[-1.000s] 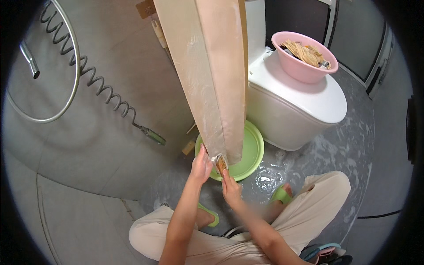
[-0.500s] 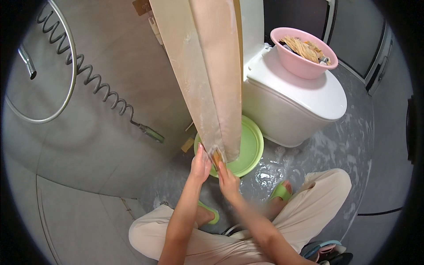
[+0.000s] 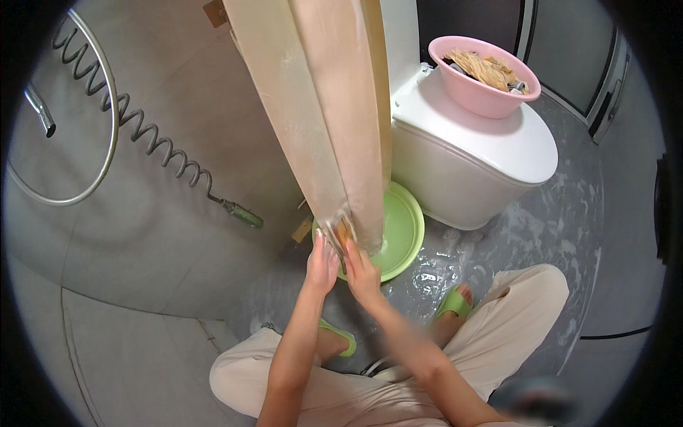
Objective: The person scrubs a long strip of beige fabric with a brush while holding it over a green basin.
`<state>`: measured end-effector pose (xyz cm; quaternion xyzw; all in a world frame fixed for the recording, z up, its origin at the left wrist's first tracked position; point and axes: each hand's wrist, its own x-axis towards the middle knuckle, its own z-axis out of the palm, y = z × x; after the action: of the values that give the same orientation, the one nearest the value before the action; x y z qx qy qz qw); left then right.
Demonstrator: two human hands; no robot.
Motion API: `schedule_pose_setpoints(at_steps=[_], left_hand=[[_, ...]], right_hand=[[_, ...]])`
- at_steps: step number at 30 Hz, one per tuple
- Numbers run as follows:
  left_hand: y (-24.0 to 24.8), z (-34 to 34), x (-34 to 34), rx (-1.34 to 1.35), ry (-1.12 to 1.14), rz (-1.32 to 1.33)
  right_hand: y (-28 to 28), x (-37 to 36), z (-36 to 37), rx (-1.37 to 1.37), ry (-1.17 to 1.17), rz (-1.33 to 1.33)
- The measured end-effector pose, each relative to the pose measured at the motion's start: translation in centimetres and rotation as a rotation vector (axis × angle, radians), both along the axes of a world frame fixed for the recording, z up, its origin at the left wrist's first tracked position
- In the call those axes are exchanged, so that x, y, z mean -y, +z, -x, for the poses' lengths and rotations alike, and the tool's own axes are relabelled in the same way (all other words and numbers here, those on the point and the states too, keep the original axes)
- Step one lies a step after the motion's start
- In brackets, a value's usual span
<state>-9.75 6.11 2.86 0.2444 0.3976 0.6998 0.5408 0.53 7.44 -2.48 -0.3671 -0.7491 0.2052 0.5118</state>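
A long beige curtain (image 3: 309,107) hangs down in folds, its lower end over a green basin (image 3: 410,249) on the floor. My left hand (image 3: 322,265) grips the lower left edge of the curtain, its fingers pointing up along the fabric. My right hand (image 3: 363,274) is closed round a brown, wooden-looking scrubbing brush (image 3: 343,232), which is pressed against the curtain just beside the left hand. Whitish suds show on the wet fabric around the brush. Its underside is hidden.
A white toilet (image 3: 469,153) stands to the right, with a pink basin (image 3: 484,99) of crumpled cloths on its lid. On the left hang a coiled hose (image 3: 153,139) and a metal shower hose (image 3: 112,107). The grey floor (image 3: 526,235) is wet and sudsy; I wear green slippers (image 3: 453,303).
My right hand has slid the brush slightly up and left along the curtain. The left hand has barely moved. The whole view has shifted a little.
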Motion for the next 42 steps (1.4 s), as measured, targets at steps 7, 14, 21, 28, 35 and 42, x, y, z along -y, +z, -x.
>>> schedule_pose_setpoints(at_steps=[7,14,21,28,35,42], left_hand=[[-0.2,-0.7,-0.8,-0.27,0.172,0.064],[-0.8,0.1,-1.3,-0.474,0.241,0.246],[0.2,0.6,-1.1,-0.373,0.258,0.096],[-1.9,0.7,-0.7,-0.192,0.115,0.108],[-2.1,1.2,-1.0,0.055,0.09,0.053],[-1.8,0.3,-0.5,-0.009,0.034,0.008]], right_hand=[[-1.7,0.0,-0.4,-0.108,-0.02,0.007],[4.4,-5.0,0.5,-0.101,-0.065,-0.119],[-1.8,-1.1,-1.0,-0.128,-0.009,-0.056],[4.3,-3.3,0.7,-0.09,0.035,-0.029],[-2.2,0.0,-1.9,-0.042,0.003,0.0],[4.8,-4.3,0.9,0.047,-0.049,-0.07]])
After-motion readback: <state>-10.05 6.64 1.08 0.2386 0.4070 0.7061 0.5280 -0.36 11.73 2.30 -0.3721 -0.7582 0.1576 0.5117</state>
